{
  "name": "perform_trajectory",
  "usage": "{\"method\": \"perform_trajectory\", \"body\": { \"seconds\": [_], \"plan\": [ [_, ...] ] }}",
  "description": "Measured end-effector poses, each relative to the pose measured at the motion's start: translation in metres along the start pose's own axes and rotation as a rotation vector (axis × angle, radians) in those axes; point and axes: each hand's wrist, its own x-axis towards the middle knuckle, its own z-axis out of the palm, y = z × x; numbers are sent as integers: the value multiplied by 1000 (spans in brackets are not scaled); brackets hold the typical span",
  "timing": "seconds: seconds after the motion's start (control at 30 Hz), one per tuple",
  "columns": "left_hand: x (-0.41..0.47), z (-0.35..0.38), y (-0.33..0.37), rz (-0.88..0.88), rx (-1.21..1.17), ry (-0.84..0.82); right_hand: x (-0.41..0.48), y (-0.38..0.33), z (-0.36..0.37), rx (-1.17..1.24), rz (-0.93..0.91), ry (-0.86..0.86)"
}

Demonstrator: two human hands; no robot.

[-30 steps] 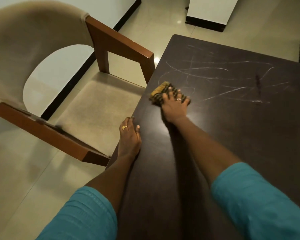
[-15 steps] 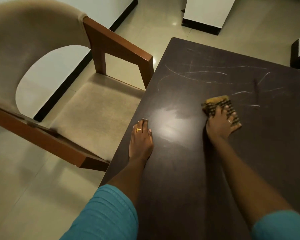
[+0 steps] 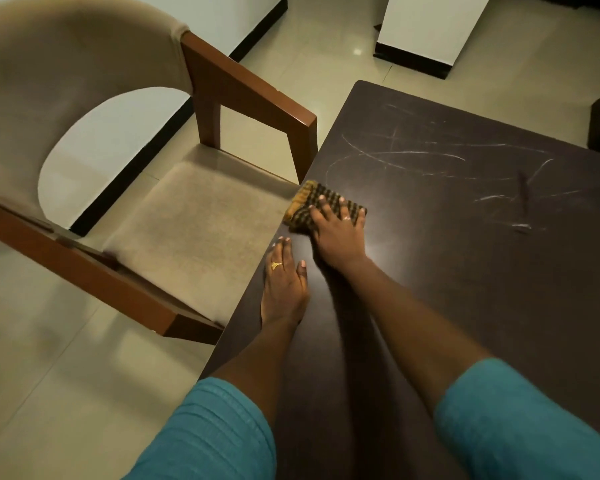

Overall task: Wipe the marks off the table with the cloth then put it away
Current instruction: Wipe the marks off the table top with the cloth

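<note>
The right hand lies palm down with its fingers spread flat, pressing on a folded cloth of dark brown and mustard-yellow check; a ring sits on one finger. The cloth lies at the table's left edge, its yellow corner at ten o'clock from the hand, just reaching the rim. At seven o'clock from it, close by but apart, the left hand rests flat on the same edge, fingers together and pointing to twelve o'clock, gripping nothing, a gold ring on one finger. Both forearms run down to teal sleeves at six o'clock. The dark brown rectangular wooden table carries pale chalky scribbled marks from one to three o'clock of the cloth, well apart from it, with a darker smear among them. At nine o'clock, just beside the table, stands a wooden-framed armchair with beige upholstery. No containers show here; the floor is glossy pale tile.
</note>
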Motion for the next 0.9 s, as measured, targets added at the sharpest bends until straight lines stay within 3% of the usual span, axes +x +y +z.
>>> {"method": "perform_trajectory", "body": {
  "seconds": [0.13, 0.37, 0.57, 0.63, 0.8, 0.9],
  "plan": [
    [3, -2, -3, -4, 5, -18, 40, 36, -28, 81, 136, -34],
    [27, 1, 2, 102, 148, -19, 16, 133, -42, 188, 644, 101],
    [43, 17, 18, 175, 252, -25, -2, 99, -26, 274, 941, 191],
    [51, 20, 27, 178, 261, -7, 6, 71, -22, 264, 898, 197],
    [67, 27, 48, 198, 265, 1, 36, 21, -12, 136, 311, 90],
    [76, 31, 53, 196, 263, 23, 65, 31, -22, 80, 139, 27]
  ]
}}
